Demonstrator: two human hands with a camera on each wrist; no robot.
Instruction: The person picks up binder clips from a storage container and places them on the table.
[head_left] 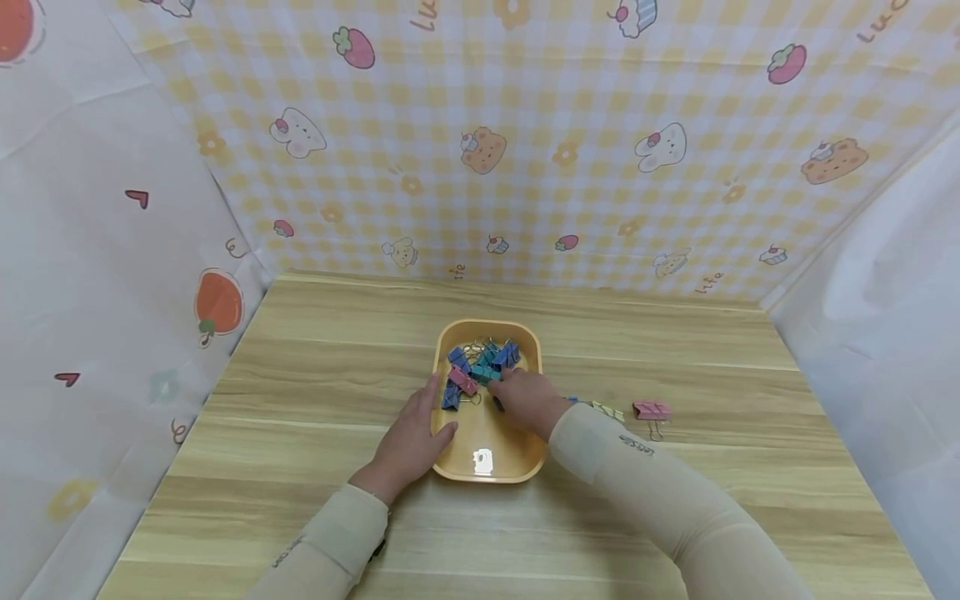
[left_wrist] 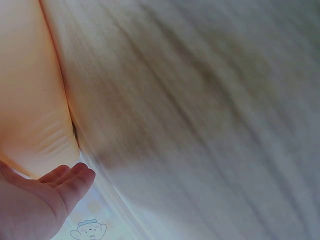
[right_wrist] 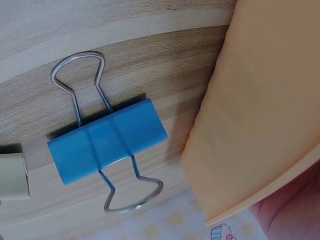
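Note:
A yellow-orange tray (head_left: 489,481) holds several binder clips in blue, teal and pink. My left hand (head_left: 408,437) rests against the tray's left side, fingers along the outer wall and thumb over the rim; in the left wrist view its fingers (left_wrist: 75,187) look straight. My right hand (head_left: 525,400) reaches into the tray from the right, its fingertips at a teal binder clip (head_left: 486,374). Whether they pinch it is hidden by the hand. A pink binder clip (head_left: 462,380) and a blue binder clip (head_left: 451,396) lie left of those fingertips.
Right of the tray, on the wooden table (head_left: 315,392), lie a blue binder clip (right_wrist: 107,141), a pale yellow binder clip (head_left: 607,411) and a pink binder clip (head_left: 651,410). Behind the table hangs a yellow checked cloth (head_left: 525,208); white cloths flank both sides.

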